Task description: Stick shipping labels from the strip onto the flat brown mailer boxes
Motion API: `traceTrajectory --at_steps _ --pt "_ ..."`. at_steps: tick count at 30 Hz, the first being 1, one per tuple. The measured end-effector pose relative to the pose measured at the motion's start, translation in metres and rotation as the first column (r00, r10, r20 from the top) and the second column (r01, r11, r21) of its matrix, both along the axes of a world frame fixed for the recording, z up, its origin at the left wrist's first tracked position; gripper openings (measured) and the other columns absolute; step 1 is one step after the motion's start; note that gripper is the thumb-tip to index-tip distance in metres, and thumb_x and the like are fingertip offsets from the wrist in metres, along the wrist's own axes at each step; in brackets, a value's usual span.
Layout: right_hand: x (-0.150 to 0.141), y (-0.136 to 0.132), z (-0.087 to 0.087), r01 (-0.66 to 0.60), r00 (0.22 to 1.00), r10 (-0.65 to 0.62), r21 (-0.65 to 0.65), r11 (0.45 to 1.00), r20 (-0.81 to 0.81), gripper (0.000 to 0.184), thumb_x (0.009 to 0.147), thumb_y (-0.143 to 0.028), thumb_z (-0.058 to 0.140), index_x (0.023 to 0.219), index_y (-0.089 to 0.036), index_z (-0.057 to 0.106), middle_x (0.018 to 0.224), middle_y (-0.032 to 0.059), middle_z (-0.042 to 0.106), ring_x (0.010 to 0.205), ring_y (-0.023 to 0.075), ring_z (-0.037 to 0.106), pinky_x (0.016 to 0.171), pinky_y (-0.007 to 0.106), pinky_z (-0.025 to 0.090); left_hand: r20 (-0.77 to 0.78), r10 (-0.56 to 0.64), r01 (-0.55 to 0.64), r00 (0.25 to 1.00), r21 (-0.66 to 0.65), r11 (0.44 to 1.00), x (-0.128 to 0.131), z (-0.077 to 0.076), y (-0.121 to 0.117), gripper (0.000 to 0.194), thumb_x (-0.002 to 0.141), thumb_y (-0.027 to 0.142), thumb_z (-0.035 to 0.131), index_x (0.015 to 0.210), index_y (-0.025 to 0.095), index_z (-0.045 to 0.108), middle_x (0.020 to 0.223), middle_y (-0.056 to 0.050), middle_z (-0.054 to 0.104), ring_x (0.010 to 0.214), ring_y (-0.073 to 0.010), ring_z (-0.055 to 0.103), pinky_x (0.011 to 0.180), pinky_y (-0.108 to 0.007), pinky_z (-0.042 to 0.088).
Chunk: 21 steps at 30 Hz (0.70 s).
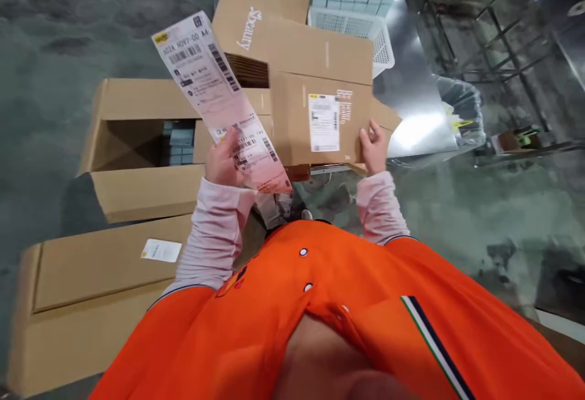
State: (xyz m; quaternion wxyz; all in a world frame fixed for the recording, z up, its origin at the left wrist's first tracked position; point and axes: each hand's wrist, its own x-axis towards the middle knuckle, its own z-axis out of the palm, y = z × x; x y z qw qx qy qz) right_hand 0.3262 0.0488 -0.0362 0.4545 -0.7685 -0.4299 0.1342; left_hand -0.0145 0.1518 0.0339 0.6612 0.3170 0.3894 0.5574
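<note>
My left hand (225, 159) is closed on a strip of shipping labels (214, 92), printed with barcodes and text, which slants up and to the left. My right hand (375, 147) grips the near right edge of a flattened cardboard box (292, 119), with the fingertips on its face. A white shipping label (324, 122) is stuck on that box, next to white printed lettering. Behind it lies more flat cardboard (283, 37) with white lettering, and a stack of folded cardboard edges (249, 71) shows beside the label strip.
To the left an open cardboard carton (146, 192) holds several small grey boxes (180, 144). A closed, labelled carton (105, 266) is nearer. A white plastic basket (384, 40) stands on the metal table (420, 83). A clear plastic bag (466, 110) hangs at the table's right end.
</note>
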Motion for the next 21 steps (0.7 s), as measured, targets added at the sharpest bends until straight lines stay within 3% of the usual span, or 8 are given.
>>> traceTrajectory --at_steps 3,4,6,8,11,14,16,21 --pt "0.027 -0.027 0.03 0.231 0.971 -0.21 -0.219 0.948 0.113 0.069 0.085 -0.052 0.06 0.131 -0.002 0.051 0.126 0.027 0.057 0.119 0.0326 0.056 0.101 0.049 0.045 -0.061 -0.053 0.052 0.997 -0.024 0.998 0.008 0.0 -0.036 0.04 0.064 0.04 0.086 0.092 0.016 0.07 0.09 -0.004 0.074 0.082 -0.0193 0.07 0.077 -0.031 0.06" --pt "0.019 -0.029 0.038 0.185 0.981 -0.159 -0.295 0.937 0.111 0.068 0.079 -0.051 0.068 0.124 -0.002 0.057 0.124 0.0279 0.059 0.117 0.0343 0.056 0.1 0.05 0.045 -0.103 -0.08 0.077 0.991 -0.036 0.996 0.009 -0.005 -0.045 0.045 0.059 0.044 0.088 0.089 0.016 0.071 0.087 -0.004 0.074 0.077 -0.019 0.07 0.073 -0.03 0.06" --pt "-0.02 -0.023 0.049 -0.17 0.985 0.155 -0.349 0.922 -0.069 0.068 0.068 -0.049 0.079 0.117 -0.005 0.062 0.121 0.0239 0.063 0.111 0.0333 0.06 0.097 0.047 0.048 -0.184 -0.157 0.151 0.97 -0.047 0.987 0.01 -0.019 -0.059 0.053 0.052 0.052 0.089 0.086 0.016 0.071 0.081 -0.005 0.074 0.07 -0.0188 0.069 0.068 -0.029 0.059" --pt "-0.077 -0.011 0.052 -0.585 0.788 0.516 -0.146 0.798 -0.336 0.069 0.065 -0.05 0.08 0.119 -0.012 0.063 0.12 0.0154 0.066 0.106 0.0283 0.064 0.092 0.041 0.053 -0.274 -0.284 0.282 0.919 -0.048 0.958 0.01 -0.031 -0.068 0.056 0.051 0.057 0.087 0.084 0.014 0.072 0.079 -0.006 0.074 0.069 -0.0202 0.069 0.067 -0.031 0.059" --pt "-0.154 -0.002 0.045 -0.573 0.669 0.575 0.166 0.803 -0.472 0.06 0.074 -0.057 0.07 0.115 -0.014 0.065 0.118 0.0119 0.069 0.105 0.0249 0.066 0.092 0.038 0.054 -0.381 -0.367 0.401 0.849 0.01 0.916 0.008 -0.035 -0.068 0.053 0.054 0.053 0.087 0.086 0.013 0.073 0.086 -0.009 0.075 0.081 -0.0229 0.07 0.078 -0.033 0.058" --pt "-0.184 -0.003 0.037 -0.583 0.667 0.569 0.138 0.801 -0.481 0.051 0.074 -0.056 0.07 0.101 -0.012 0.07 0.105 0.0116 0.073 0.097 0.0255 0.069 0.09 0.04 0.055 -0.335 -0.211 0.259 0.918 0.106 0.96 0.002 -0.031 -0.059 0.057 0.052 0.053 0.088 0.092 0.014 0.073 0.092 -0.008 0.075 0.086 -0.0219 0.069 0.082 -0.033 0.055" --pt "-0.183 0.001 0.039 -0.653 0.641 0.609 0.086 0.753 -0.468 0.05 0.068 -0.052 0.077 0.1 -0.013 0.072 0.099 0.0096 0.075 0.09 0.0249 0.07 0.084 0.039 0.056 -0.311 -0.134 0.172 0.941 0.097 0.98 -0.002 -0.03 -0.054 0.055 0.05 0.054 0.087 0.085 0.014 0.072 0.082 -0.006 0.073 0.075 -0.0188 0.067 0.074 -0.031 0.055" --pt "-0.172 0.026 0.059 -0.64 0.715 0.63 0.08 0.765 -0.303 0.035 0.074 -0.045 0.075 0.091 -0.014 0.076 0.087 0.0075 0.075 0.079 0.0206 0.07 0.074 0.033 0.056 -0.38 -0.014 0.036 0.925 0.052 0.998 0.001 -0.042 -0.06 0.052 0.054 0.061 0.083 0.059 0.014 0.06 0.057 0.0 0.06 0.054 -0.0097 0.051 0.054 -0.023 0.044"
